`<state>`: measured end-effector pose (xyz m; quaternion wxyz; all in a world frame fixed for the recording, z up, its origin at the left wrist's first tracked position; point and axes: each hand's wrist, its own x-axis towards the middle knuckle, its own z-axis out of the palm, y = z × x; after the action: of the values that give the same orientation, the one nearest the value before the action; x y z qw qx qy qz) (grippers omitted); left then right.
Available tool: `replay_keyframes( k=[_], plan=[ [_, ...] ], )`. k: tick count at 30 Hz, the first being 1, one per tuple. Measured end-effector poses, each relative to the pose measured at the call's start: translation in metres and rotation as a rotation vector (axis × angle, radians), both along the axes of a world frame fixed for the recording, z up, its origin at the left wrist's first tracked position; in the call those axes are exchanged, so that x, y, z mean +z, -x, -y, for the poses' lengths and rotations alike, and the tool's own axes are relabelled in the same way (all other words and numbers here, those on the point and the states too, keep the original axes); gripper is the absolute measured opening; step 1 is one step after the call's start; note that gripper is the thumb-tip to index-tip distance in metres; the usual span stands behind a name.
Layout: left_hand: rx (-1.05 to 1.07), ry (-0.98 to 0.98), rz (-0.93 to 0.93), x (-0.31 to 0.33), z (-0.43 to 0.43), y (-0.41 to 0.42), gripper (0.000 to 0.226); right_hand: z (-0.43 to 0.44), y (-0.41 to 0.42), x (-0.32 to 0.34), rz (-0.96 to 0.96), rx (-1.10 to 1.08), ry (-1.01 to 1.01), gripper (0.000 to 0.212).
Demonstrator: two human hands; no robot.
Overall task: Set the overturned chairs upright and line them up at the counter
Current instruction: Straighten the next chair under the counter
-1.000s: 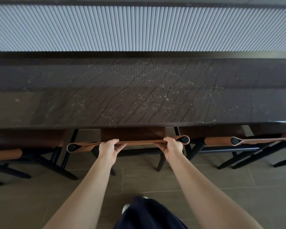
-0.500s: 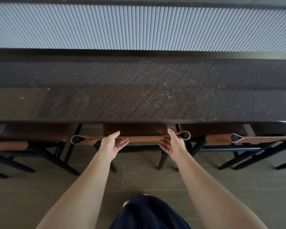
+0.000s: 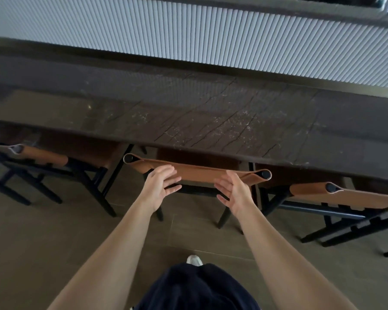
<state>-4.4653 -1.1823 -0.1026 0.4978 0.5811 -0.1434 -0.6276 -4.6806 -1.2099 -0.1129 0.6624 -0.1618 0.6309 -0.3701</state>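
Observation:
The middle chair (image 3: 197, 170) stands upright, its tan leather backrest along the front edge of the dark marble counter (image 3: 188, 117) and its seat tucked under it. My left hand (image 3: 159, 186) hovers open just in front of the backrest's left part, fingers spread, holding nothing. My right hand (image 3: 232, 191) is open too, just off the backrest's right part. A second chair (image 3: 345, 195) stands to the right and a third chair (image 3: 43, 157) to the left, both upright at the counter.
A ribbed white panel (image 3: 188, 34) runs behind the counter. Black chair legs (image 3: 103, 198) splay out over the grey tiled floor (image 3: 54, 253). My shoe (image 3: 194, 259) and dark clothing (image 3: 197, 289) show at the bottom middle.
Both hands have let go of the middle chair's backrest and opened, drawing slightly back from it. The view has tilted and shifted.

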Motion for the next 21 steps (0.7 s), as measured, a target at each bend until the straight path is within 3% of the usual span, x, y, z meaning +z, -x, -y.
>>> replay_keyframes(
  k=[4, 11, 21],
  plan=[
    [-0.009, 0.1, 0.091, 0.007, -0.024, -0.027, 0.027, -0.017, -0.03, 0.012, 0.005, 0.055, 0.113, 0.028],
    [0.011, 0.193, 0.252, 0.03, -0.095, -0.101, 0.023, -0.074, -0.116, 0.041, 0.015, 0.186, 0.287, 0.027],
    [0.179, 0.245, 0.261, 0.054, -0.211, -0.22, 0.025, -0.156, -0.244, 0.06, 0.068, 0.326, 0.261, 0.021]
  ],
)
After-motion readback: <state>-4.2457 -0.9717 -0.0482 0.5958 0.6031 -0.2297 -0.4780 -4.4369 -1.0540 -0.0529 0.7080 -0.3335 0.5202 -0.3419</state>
